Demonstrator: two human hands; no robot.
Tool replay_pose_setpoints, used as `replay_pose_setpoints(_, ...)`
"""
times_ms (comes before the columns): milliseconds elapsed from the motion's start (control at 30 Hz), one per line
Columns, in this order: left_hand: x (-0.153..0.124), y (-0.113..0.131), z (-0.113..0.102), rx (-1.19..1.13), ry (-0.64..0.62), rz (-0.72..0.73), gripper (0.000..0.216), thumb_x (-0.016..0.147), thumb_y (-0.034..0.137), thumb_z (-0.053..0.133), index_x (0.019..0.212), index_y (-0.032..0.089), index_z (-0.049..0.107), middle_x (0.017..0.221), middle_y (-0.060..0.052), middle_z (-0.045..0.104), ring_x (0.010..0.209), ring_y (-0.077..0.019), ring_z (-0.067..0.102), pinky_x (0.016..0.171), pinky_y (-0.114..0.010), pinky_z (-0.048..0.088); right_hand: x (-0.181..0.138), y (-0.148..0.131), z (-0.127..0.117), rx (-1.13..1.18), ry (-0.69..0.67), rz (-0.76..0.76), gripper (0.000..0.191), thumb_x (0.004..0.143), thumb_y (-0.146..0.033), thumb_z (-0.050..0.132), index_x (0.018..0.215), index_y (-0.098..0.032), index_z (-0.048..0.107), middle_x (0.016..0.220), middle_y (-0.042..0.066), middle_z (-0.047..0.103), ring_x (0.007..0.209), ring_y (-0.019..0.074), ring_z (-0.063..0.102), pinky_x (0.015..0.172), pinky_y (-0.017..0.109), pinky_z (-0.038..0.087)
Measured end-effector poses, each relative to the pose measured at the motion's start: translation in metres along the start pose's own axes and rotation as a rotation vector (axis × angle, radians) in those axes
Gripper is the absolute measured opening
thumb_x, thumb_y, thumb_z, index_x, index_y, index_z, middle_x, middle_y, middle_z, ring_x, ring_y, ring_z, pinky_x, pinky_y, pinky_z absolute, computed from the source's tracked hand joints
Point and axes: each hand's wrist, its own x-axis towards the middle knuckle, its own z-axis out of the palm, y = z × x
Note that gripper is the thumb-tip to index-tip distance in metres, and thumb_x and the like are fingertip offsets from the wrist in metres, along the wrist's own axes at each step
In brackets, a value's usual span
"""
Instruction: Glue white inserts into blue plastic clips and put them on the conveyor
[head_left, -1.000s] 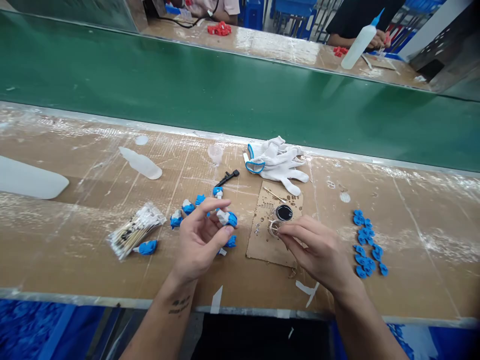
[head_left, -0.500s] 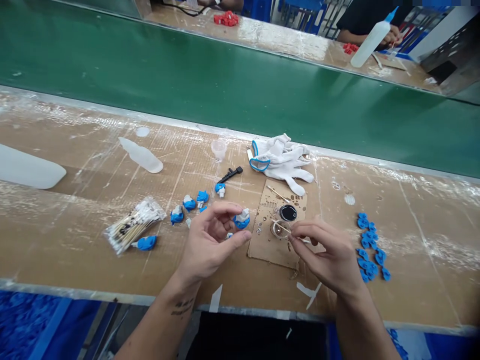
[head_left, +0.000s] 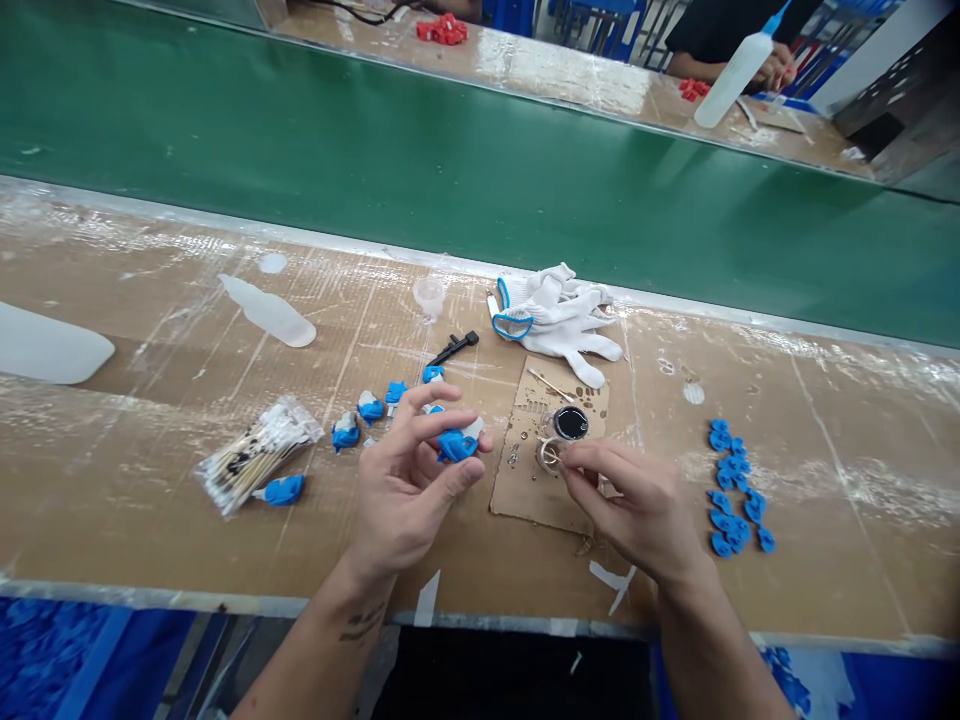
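Observation:
My left hand (head_left: 405, 490) pinches a small blue and pale-grey plastic part (head_left: 456, 446) between thumb and fingers, above the table. In my right hand (head_left: 637, 500) is a thin cotton swab (head_left: 556, 457), its far end inside a small clear cup (head_left: 541, 462). Right behind that cup stands another cup of black liquid (head_left: 572, 423). Both rest on a stained piece of cardboard (head_left: 514, 495), where a loose cotton swab (head_left: 551, 385) also lies. Several similar blue and grey parts (head_left: 370, 407) are scattered beyond my left hand.
White gloves (head_left: 559, 320) with blue cuffs lie behind the cardboard, beside a black plastic piece (head_left: 454, 347). A bag of cotton swabs (head_left: 259, 455) is at left, several blue parts (head_left: 731, 500) at right. Past the green belt (head_left: 375, 150) are a squeeze bottle (head_left: 735, 80) and a co-worker's hands (head_left: 776, 70).
My left hand has turned the plastic part so more of its blue side shows. My right hand has moved slightly left, and the swab's end is now in the clear cup.

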Motion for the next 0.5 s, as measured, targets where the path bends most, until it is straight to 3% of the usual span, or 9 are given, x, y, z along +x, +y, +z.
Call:
replay_pose_setpoints(67,-0.002,-0.002,-0.002,-0.082,-0.032,-0.054,0.028,0.090,0.026,0.083,0.117,0.031,0.080,0.125,-0.006,0.068,0.080,-0.0125,0.075,0.068,-0.024,0.063,0.000,0.000,0.000,0.022,-0.024,-0.005,0.016,0.096,-0.008,0.061,0.091,-0.022,0.068,0.084,0.001,0.076,0.070,0.0139,0.071,0.061,0.025,0.054)
replay_pose_setpoints(133,-0.002,-0.003,-0.002,-0.171,-0.072,-0.107,0.032,0.094,0.036,0.078,0.126,0.031,0.077,0.108,-0.005,0.074,0.077,-0.0121,0.072,0.068,-0.023,0.061,0.000,0.001,0.000,0.029,0.002,0.007,0.016,0.095,-0.007,0.061,0.091,-0.022,0.067,0.081,0.000,0.074,0.068,0.0127,0.069,0.059,0.024,0.053)
replay_pose_setpoints(267,-0.001,-0.001,0.003,-0.321,-0.087,-0.164,0.040,0.100,0.044,0.069,0.135,0.024,0.070,0.085,-0.003,0.069,0.075,-0.0120,0.065,0.069,-0.023,0.055,-0.001,0.002,0.002,0.002,0.011,-0.002,0.016,0.096,-0.007,0.062,0.092,-0.022,0.066,0.085,0.000,0.075,0.075,0.0125,0.071,0.066,0.024,0.053)
replay_pose_setpoints(400,-0.002,0.001,0.008,-0.402,-0.059,-0.231,0.022,0.103,0.040,0.063,0.120,0.026,0.064,0.069,0.005,0.054,0.063,-0.0097,0.051,0.062,-0.021,0.044,-0.002,0.002,0.003,0.008,-0.015,0.024,0.015,0.096,-0.008,0.061,0.090,-0.021,0.065,0.078,-0.002,0.071,0.064,0.0109,0.063,0.058,0.023,0.048)
replay_pose_setpoints(500,-0.006,0.000,0.009,-0.365,-0.096,-0.253,0.016,0.105,0.041,0.059,0.104,0.025,0.062,0.066,0.007,0.046,0.059,-0.0083,0.044,0.060,-0.020,0.039,-0.001,0.002,0.004,-0.010,-0.006,0.021,0.014,0.096,-0.008,0.062,0.093,-0.021,0.066,0.081,-0.001,0.072,0.068,0.0116,0.066,0.062,0.024,0.050)
